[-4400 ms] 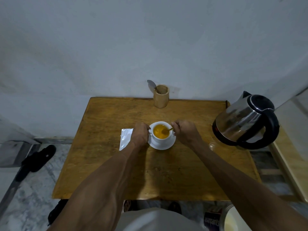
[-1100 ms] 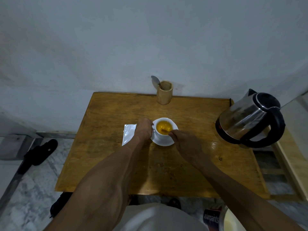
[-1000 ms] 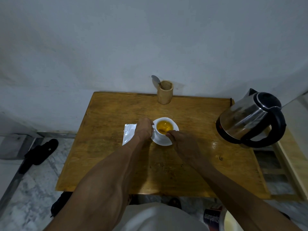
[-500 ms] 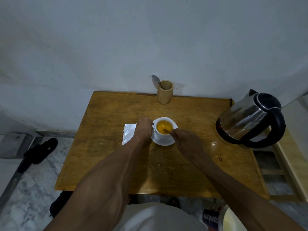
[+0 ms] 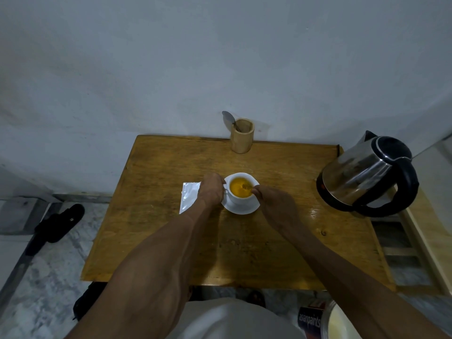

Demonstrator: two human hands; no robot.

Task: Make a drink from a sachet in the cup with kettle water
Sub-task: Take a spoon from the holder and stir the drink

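Observation:
A white cup (image 5: pixel 241 198) filled with orange-yellow drink stands on a white saucer (image 5: pixel 241 209) in the middle of the wooden table (image 5: pixel 171 241). My left hand (image 5: pixel 210 190) grips the cup's handle side. My right hand (image 5: pixel 274 206) is at the cup's right rim, its fingers pinched on a spoon (image 5: pixel 249 187) whose tip dips in the drink. A silvery sachet (image 5: pixel 188 196) lies flat just left of my left hand. The steel kettle (image 5: pixel 367 176) with its black handle stands at the table's right edge.
A bamboo holder (image 5: pixel 241 135) with another spoon (image 5: pixel 228 119) stands at the table's back edge by the wall. A black sandal (image 5: pixel 57 223) lies on the floor at left. A paint tin (image 5: pixel 315 320) sits on the floor at bottom right.
My right hand has kept shifting around the cup's rim with the spoon, swirling the drink. My left hand has stayed on the cup.

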